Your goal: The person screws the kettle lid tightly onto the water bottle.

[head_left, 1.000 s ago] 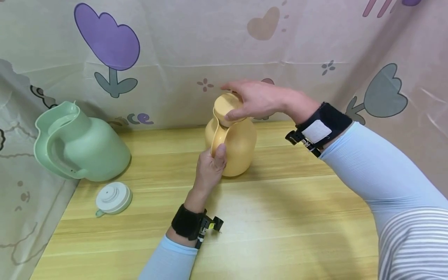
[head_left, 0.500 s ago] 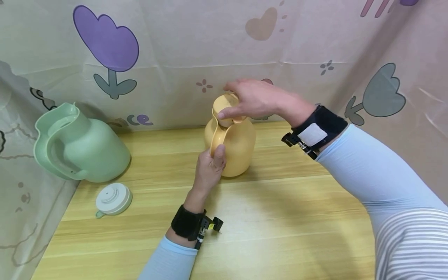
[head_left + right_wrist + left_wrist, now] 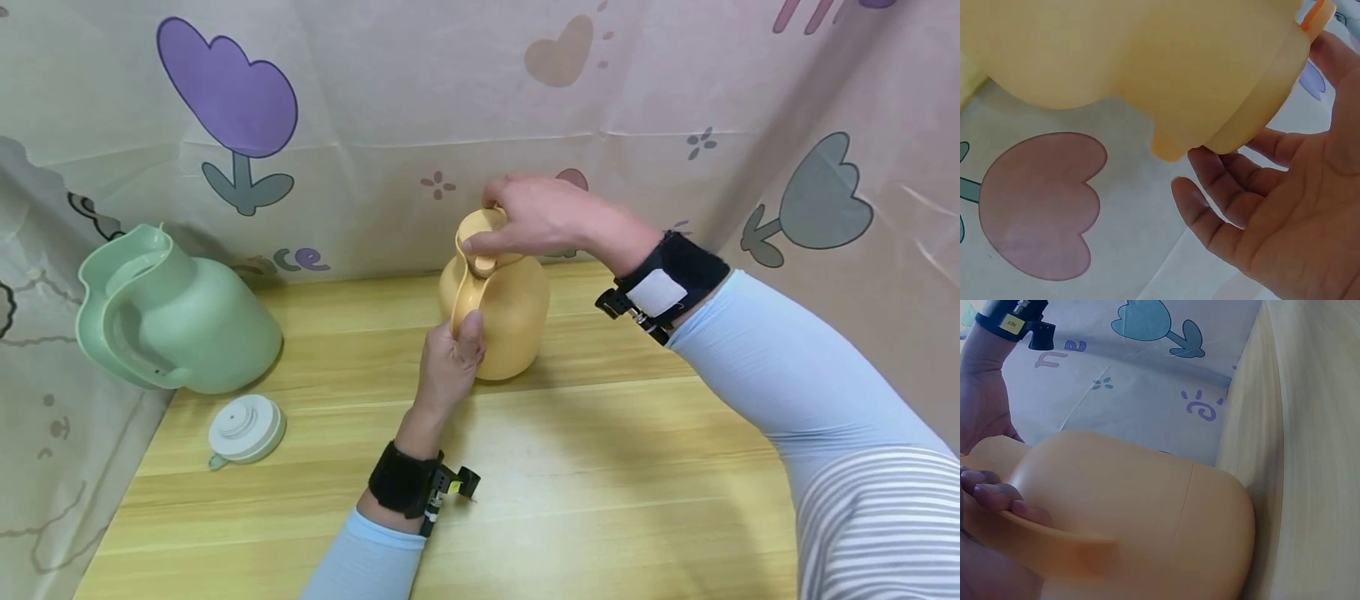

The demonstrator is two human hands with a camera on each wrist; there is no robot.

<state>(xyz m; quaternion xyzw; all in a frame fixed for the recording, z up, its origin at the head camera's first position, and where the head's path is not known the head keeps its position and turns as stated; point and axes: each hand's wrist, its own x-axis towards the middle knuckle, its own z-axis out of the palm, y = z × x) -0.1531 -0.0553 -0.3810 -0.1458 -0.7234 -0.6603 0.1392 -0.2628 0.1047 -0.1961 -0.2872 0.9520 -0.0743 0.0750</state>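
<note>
Yellow jug (image 3: 517,321) upright at your 12 o'clock | your left hand (image 3: 447,358) wraps its handle (image 3: 468,292) | your right hand (image 3: 543,217) pinches the lid (image 3: 476,223) on top | risk: lid could tilt if you push unevenly; jug could swivel if your left grip slackens

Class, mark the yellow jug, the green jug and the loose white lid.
Yellow jug (image 3: 517,317), head view: side of body.
Green jug (image 3: 221,321), head view: rounded body.
Loose white lid (image 3: 243,425), head view: upward face.

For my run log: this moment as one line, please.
left hand: grips handle of smooth rounded yellow jug | right hand: holds round yellow lid atop jug | rounded green jug: untouched
</note>
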